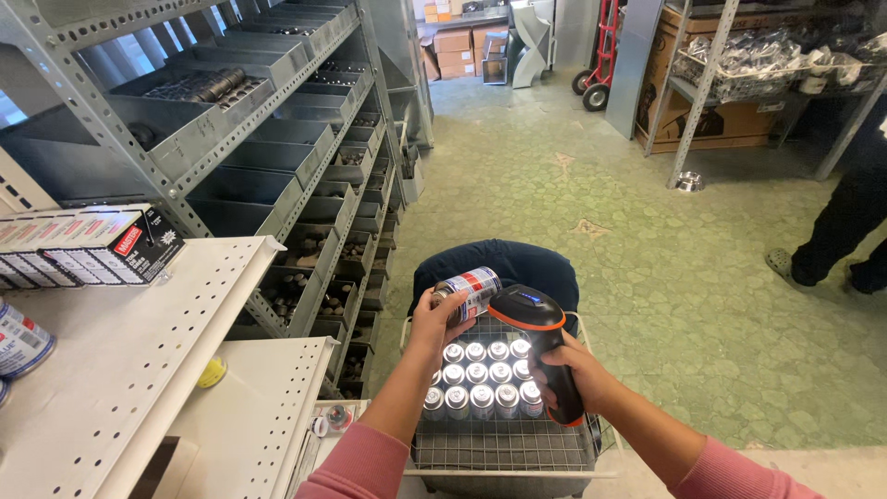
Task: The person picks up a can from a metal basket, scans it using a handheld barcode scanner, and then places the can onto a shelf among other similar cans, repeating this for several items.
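At the far left a white shelf (139, 360) with rows of small holes carries a row of flat boxes (88, 245) along its back edge and part of a tin (20, 340) at its left end. Behind and above it stands a grey metal rack (277, 120) of open bins, some holding small dark parts. A yellow roll of tape (212, 372) lies on the lower white shelf. Nearer the middle, the left hand (436, 323) is wrapped around a spray can (467, 291), holding it tilted on its side just above a wire basket (504, 444). In the basket stand rows of upright spray cans (480, 374), their silver tops showing, close against one another. A dark blue cloth (499, 263) hangs over the far end of the basket. Just to the right, the right hand (577, 379) grips the handle of a black and orange scanner (531, 314), whose head sits right beside the raised can. At the far right, another person's legs (836, 231) stand on the green floor (647, 231), well apart from the basket.
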